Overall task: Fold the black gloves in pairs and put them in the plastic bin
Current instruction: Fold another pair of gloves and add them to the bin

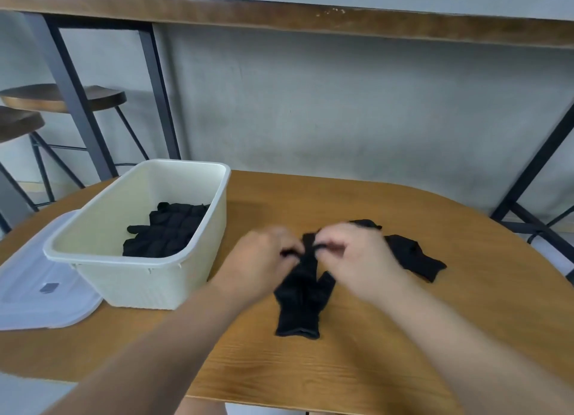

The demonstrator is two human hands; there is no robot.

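Black glove (299, 293) flat on the surface (403, 321), cuff near; left hand (264, 259) and right hand (351, 253) fingers pinching its far fingertips, likely to fold. Plastic bin (149, 278) waits left.

A clear plastic lid (40, 287) lies on the wooden tabletop (403, 337); two round wooden stools (62, 99) stand behind, left.

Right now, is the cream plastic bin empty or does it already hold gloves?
Not empty. The cream plastic bin holds a pile of black gloves on its floor, well below the rim, with its clear lid off beside it.
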